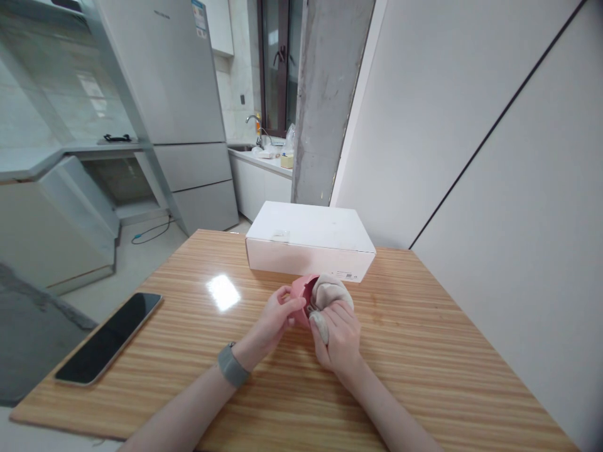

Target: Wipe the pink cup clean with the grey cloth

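Pink-and-beige sock bundle (321,296), long axis toward box (308,245)

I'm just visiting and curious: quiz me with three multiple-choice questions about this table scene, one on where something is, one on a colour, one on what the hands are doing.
1. Where does the phone lie?
A. On the white box
B. On the table's left part, near the edge
C. In the right hand

2. What colour is the pouch-like thing at the left hand's fingers?
A. Pink
B. Blue
C. Black

3. What is the right hand doing?
A. Lying flat on the table
B. Pressing the phone
C. Gripping a beige cloth item

Answers: 1 B, the dark phone lies flat left of both hands. 2 A, it shows pink before the white box. 3 C, its fingers wrap the beige cloth.
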The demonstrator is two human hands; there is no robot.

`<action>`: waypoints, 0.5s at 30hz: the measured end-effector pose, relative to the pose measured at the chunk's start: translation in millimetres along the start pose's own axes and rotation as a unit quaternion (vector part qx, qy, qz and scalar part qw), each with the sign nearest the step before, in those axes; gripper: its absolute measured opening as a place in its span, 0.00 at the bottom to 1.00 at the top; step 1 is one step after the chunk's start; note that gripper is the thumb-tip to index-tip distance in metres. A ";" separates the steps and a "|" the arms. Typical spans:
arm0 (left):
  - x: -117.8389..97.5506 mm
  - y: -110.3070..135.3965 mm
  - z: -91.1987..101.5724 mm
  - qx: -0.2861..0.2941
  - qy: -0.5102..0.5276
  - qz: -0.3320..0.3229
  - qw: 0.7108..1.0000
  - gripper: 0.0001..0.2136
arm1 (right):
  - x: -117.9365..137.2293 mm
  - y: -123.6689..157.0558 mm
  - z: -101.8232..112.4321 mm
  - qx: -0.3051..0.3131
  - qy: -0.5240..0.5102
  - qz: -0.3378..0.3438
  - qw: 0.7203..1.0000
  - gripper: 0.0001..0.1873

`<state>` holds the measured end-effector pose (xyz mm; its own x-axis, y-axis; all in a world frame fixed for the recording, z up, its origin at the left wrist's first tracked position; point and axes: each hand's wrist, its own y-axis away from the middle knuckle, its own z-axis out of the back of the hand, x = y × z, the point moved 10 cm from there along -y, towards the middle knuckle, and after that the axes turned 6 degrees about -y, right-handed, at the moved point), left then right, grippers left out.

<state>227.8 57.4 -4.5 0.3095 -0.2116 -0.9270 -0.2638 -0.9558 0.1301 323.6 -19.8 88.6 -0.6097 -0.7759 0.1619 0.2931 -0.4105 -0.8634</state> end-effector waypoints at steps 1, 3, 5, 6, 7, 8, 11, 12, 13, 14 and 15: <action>0.1 1.3 -2.4 -0.001 0.024 -0.004 1.000 0.17 | -0.2 0.2 0.4 -0.011 0.005 -0.003 1.000 0.11; 3.2 3.0 -9.1 0.015 0.076 0.011 0.997 0.15 | -0.1 1.6 2.5 -0.027 0.001 0.002 1.000 0.11; 7.9 3.6 -16.3 0.044 0.115 0.048 0.991 0.16 | -2.0 3.7 7.4 -0.037 -0.020 0.011 0.999 0.12; 9.8 3.7 -19.3 0.061 0.125 0.067 0.988 0.19 | -3.2 4.5 10.1 -0.037 -0.033 0.016 0.999 0.12; 11.0 3.8 -21.4 0.076 0.130 0.083 0.985 0.21 | -3.9 5.1 12.0 -0.031 -0.047 0.024 0.998 0.13; 11.6 3.9 -22.9 0.090 0.130 0.097 0.983 0.23 | -3.2 5.3 13.1 -0.021 -0.060 0.036 0.997 0.13; 10.4 5.6 -24.9 0.135 0.088 0.121 0.980 0.24 | 5.6 5.2 11.4 0.024 -0.085 0.081 0.993 0.13; 7.9 5.7 -22.6 0.139 0.054 0.115 0.982 0.23 | 10.3 5.2 9.9 0.038 -0.087 0.095 0.991 0.12; 4.7 5.5 -18.8 0.137 0.018 0.103 0.985 0.21 | 15.9 5.4 7.8 0.050 -0.086 0.109 0.989 0.12; 1.1 5.0 -13.7 0.128 -0.019 0.089 0.988 0.18 | 21.9 6.0 5.6 0.061 -0.083 0.124 0.987 0.11; -2.0 4.5 -7.9 0.116 -0.055 0.076 0.989 0.16 | 27.6 6.7 3.4 0.069 -0.077 0.135 0.985 0.11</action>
<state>233.2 51.9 0.7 0.1518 -0.3141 -0.9372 -0.5059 -0.8392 0.1994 311.2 -45.6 88.8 -0.3797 -0.9250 0.0142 0.5334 -0.2315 -0.8136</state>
